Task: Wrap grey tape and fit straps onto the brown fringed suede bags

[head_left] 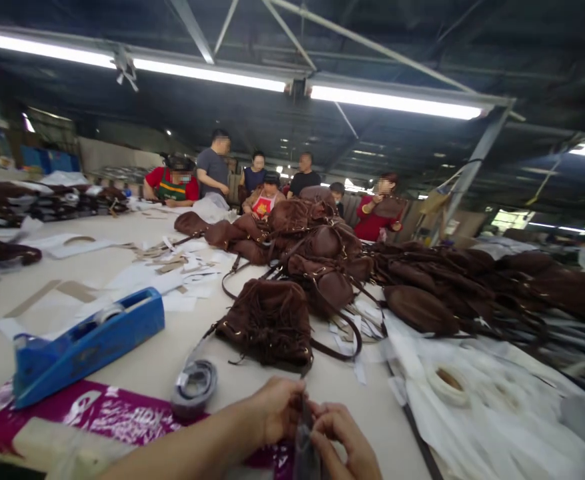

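My left hand (pixel 283 408) and my right hand (pixel 343 437) meet at the table's near edge. Both have their fingers closed on a narrow dark strap (pixel 303 443), which looks covered in greyish translucent film. The strap runs down toward me, and its upper end lies close to a brown fringed handbag (pixel 267 320). I cannot tell whether the two are joined there. Left of my hands sits a rolled strap (pixel 195 387) in grey wrapping, with a length of it leading up to the bag's left side.
A blue tape dispenser (pixel 92 340) stands at left beside a purple printed plastic bag (pixel 117 410). Brown handbags (pixel 317 247) are heaped beyond. White sheeting (pixel 517 393) with a tape roll (pixel 447 385) lies at right. Paper scraps (pixel 172 267) litter the table; several people are behind.
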`<action>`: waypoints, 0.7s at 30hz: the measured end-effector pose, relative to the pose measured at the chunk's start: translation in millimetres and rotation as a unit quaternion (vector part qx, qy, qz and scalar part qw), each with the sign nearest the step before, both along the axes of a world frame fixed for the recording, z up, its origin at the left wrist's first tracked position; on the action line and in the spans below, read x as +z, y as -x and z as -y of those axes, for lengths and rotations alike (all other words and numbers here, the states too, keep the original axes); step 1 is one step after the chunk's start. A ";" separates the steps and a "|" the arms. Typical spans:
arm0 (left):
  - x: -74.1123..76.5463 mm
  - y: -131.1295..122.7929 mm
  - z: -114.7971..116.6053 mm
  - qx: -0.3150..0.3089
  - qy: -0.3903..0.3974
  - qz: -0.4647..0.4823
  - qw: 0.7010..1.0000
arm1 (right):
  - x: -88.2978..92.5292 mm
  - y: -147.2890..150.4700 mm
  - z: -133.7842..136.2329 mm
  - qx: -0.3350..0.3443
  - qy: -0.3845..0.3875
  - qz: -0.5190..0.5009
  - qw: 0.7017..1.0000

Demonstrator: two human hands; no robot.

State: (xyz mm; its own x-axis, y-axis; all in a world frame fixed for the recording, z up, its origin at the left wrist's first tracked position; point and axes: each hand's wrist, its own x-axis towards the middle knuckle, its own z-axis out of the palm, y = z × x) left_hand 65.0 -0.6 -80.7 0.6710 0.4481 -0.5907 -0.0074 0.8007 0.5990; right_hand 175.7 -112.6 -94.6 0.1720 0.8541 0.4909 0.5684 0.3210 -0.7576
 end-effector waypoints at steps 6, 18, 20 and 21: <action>12.1 -8.0 -4.0 -0.006 -0.043 -0.004 0.999 | 15.4 -2.9 -2.9 0.001 0.053 -0.011 0.999; 11.0 -5.0 0.0 0.001 -0.030 0.062 0.998 | 17.8 -1.0 16.1 -0.033 0.041 0.026 0.998; 10.0 -4.0 -0.4 0.000 -0.028 0.075 0.997 | 16.8 2.8 16.0 -0.019 0.063 0.056 0.996; 8.0 -4.1 -0.4 0.000 -0.030 0.081 0.996 | 15.3 6.0 15.3 -0.021 0.071 0.073 0.995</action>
State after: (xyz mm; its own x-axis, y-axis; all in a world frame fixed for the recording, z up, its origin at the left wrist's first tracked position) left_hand 69.1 -0.2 -72.7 0.7558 0.4795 -0.4460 -0.1084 0.7633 0.6369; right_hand 169.8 -127.9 -79.3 0.1447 0.9106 0.3872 0.6855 0.1899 -0.7029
